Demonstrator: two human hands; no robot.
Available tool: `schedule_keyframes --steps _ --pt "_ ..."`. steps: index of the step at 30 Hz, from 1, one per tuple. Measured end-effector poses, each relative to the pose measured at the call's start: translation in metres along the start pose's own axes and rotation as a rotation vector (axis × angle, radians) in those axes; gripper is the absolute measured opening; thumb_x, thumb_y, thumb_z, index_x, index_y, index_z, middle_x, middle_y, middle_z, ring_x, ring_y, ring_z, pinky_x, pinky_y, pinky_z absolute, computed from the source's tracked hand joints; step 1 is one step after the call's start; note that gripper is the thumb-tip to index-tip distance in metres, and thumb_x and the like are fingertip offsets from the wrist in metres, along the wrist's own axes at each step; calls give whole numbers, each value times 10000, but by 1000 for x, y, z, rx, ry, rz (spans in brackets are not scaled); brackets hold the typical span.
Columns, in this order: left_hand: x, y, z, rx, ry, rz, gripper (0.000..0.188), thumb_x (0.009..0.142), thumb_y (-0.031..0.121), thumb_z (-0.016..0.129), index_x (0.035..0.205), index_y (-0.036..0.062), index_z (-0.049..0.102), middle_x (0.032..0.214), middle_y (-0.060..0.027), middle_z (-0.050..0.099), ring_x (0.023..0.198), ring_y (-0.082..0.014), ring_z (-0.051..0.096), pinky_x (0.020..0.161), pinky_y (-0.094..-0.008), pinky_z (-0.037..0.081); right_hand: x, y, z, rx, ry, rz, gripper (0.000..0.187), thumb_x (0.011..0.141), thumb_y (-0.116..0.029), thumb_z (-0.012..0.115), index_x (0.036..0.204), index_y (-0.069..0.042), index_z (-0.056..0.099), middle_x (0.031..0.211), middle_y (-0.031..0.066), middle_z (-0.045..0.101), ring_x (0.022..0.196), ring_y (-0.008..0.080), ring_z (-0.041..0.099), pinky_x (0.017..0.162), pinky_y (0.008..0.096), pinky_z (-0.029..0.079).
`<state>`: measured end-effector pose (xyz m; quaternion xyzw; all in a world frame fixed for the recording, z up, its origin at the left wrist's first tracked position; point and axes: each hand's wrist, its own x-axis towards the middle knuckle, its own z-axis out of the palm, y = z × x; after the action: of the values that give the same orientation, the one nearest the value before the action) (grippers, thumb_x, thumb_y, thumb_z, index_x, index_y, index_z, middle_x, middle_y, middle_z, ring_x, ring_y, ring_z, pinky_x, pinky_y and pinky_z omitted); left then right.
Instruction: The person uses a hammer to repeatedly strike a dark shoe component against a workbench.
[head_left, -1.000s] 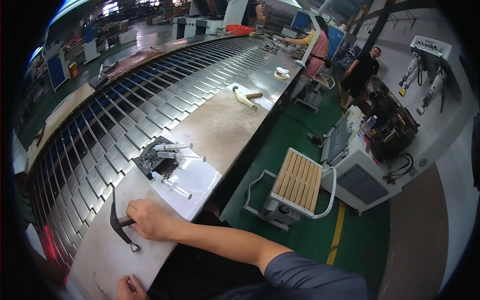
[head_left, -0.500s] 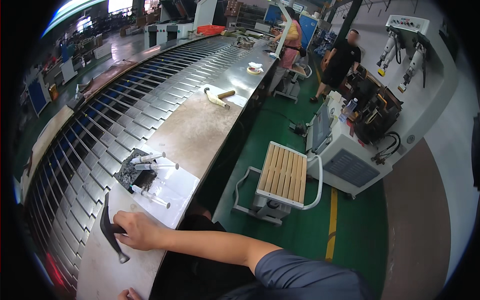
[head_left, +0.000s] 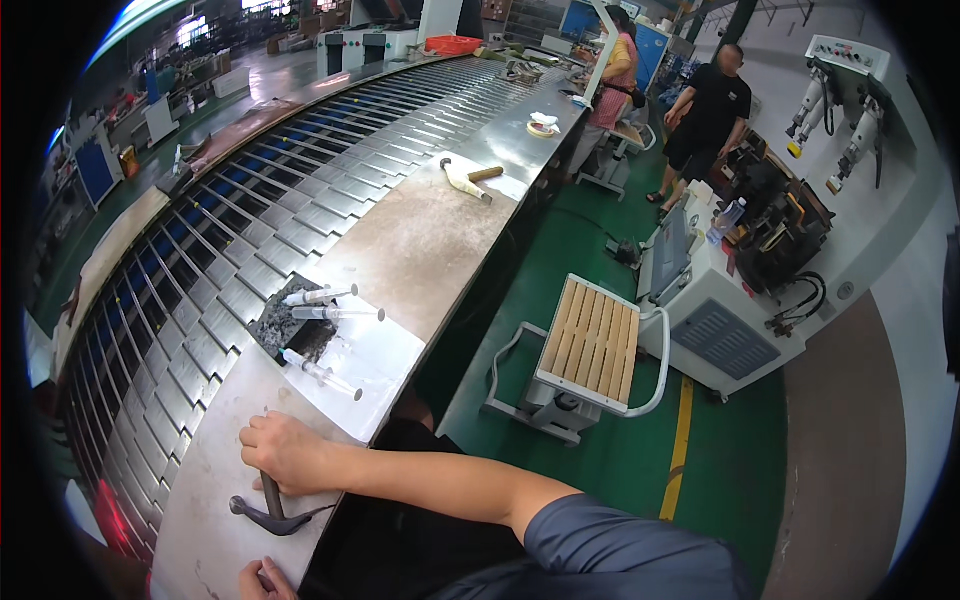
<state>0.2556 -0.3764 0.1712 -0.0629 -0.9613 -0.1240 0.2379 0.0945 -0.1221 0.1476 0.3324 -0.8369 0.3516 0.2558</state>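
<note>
My right hand [head_left: 285, 450] is closed around the dark handle of a hammer [head_left: 275, 522]; its curved black head points toward me, low over the worktable. My left hand [head_left: 265, 581] shows only partly at the lower edge, thumb and fingers drawn together; what they hold, if anything, is hidden. Beyond my right hand, several clear syringes [head_left: 336, 314] lean across a dark speckled block [head_left: 290, 325] and a white sheet [head_left: 395, 350]. Farther along lies another hammer [head_left: 468, 182], partly wrapped in white, with a wooden handle.
A metal slat conveyor [head_left: 215, 290] curves along the worktable's left side. A roll of tape [head_left: 541, 129] lies farther up. On the right stand a slatted wooden-topped stool [head_left: 588, 345] and a large white machine [head_left: 730, 330]. Two people [head_left: 708, 115] are in the background.
My right hand has turned the hammer, so its head now points toward me instead of left. More of my left hand shows. The whole view has shifted slightly.
</note>
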Motion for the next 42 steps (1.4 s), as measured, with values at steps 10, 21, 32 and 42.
schedule_keyframes --steps 10,21,32,42 --pt "-4 -5 0 0 15 9 229 1041 344 820 1011 118 833 776 -73 731 687 -293 704 633 -437 557 0 -9 -5 436 296 421 468 924 -375 932 770 -74 608 719 115 609 685 347 637 635 473 498" --pt "-7 -6 -1 -19 6 4 234 1046 328 815 1021 96 831 776 -88 734 686 -300 712 631 -434 564 0 -4 7 128 83 134 327 802 -240 893 779 -78 610 878 125 653 933 356 654 847 469 532" --pt "-9 -10 2 -24 6 16 243 1038 347 827 1008 106 832 752 -80 722 660 -296 698 617 -431 554 -1 -6 3 74 -4 144 308 762 -230 896 901 -55 685 1009 136 679 1033 349 661 924 461 540" --pt "-11 -17 2 -13 19 30 250 1046 332 818 1023 83 832 759 -85 727 665 -292 701 623 -431 559 0 -15 1 210 186 15 380 841 -245 923 972 -47 626 1023 146 673 930 374 676 818 470 547"
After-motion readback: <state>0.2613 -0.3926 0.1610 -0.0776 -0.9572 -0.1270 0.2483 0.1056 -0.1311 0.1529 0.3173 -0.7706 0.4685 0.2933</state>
